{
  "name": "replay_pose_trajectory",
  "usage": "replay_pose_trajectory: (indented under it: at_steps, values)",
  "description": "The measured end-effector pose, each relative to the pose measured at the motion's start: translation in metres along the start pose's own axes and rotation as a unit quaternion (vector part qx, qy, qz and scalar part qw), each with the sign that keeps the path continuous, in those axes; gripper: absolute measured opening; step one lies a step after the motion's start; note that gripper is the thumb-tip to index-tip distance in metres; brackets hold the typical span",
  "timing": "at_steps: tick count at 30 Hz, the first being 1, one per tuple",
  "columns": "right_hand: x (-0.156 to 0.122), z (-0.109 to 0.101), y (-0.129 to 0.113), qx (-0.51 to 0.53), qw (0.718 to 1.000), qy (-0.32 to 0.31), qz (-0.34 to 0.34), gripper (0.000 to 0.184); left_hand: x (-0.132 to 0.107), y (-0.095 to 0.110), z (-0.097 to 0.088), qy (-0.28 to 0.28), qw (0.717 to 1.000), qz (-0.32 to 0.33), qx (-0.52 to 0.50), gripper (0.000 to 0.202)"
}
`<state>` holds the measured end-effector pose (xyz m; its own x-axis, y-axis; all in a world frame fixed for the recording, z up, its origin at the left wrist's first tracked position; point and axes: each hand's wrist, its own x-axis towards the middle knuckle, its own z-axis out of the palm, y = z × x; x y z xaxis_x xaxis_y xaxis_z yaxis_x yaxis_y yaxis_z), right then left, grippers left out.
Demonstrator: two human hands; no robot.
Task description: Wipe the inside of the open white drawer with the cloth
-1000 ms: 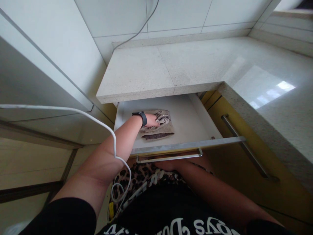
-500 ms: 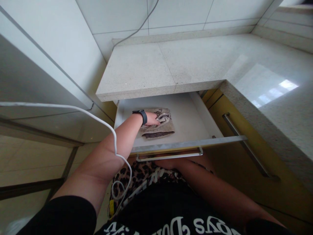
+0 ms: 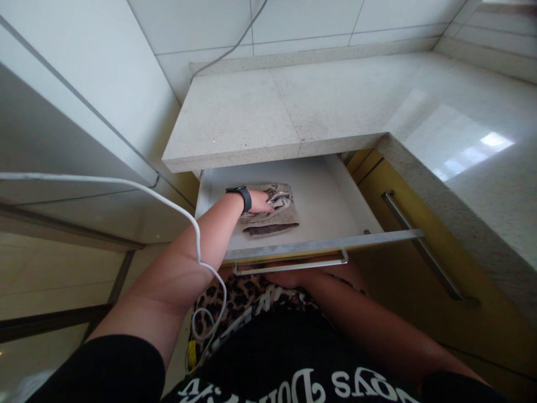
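Note:
My left hand (image 3: 260,202), with a dark watch on its wrist, is inside the pulled-out drawer (image 3: 335,204). Its fingers are closed on a bunched fold of a beige and brown patterned towel (image 3: 288,212). The towel lies folded on the drawer's white bottom, toward the left side, with a dark brown edge facing me. My right hand (image 3: 287,278) rests low in front of the drawer, just under its metal handle (image 3: 293,267). The fingers of that hand are mostly hidden behind the handle and in shadow.
A speckled stone counter (image 3: 235,120) overhangs the drawer and turns toward me on the right. Yellow cabinet fronts with a long bar handle (image 3: 423,252) stand at the right. A white cable (image 3: 168,202) crosses in front of my left arm. A tall white panel (image 3: 84,61) rises on the left.
The view has shifted very slightly. My left hand keeps its hold on the towel, and my right hand stays under the drawer handle.

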<state>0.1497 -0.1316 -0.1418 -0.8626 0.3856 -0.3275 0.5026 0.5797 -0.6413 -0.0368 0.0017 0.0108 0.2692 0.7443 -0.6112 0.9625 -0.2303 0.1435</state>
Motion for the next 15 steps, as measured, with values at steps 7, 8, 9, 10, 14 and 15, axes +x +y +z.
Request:
replay_pose_trajectory:
  at_steps: [7,8,9,10,14,15]
  values:
    - [0.004,0.006,0.006,0.015,1.0,-0.007,0.002,0.047,0.0,-0.001,0.0,-0.006,1.0,-0.005,-0.004,0.065]
    - [0.004,0.006,0.005,0.017,1.0,-0.009,0.003,0.047,0.0,0.0,0.0,-0.006,1.0,-0.005,-0.004,0.065]
    - [0.004,0.005,0.004,0.018,1.0,-0.012,0.005,0.047,-0.001,0.001,-0.001,-0.006,1.0,-0.005,-0.003,0.065]
    - [0.003,0.003,0.003,0.02,1.0,-0.016,0.008,0.048,-0.002,0.001,-0.001,-0.006,1.0,-0.005,-0.002,0.066]
    - [-0.002,-0.006,-0.006,0.025,1.0,-0.015,0.013,0.05,-0.003,0.003,-0.003,-0.006,1.0,-0.004,0.001,0.066]
    - [-0.002,-0.007,-0.008,0.025,1.0,-0.012,0.013,0.05,-0.003,0.003,-0.003,-0.007,1.0,-0.004,0.001,0.066]
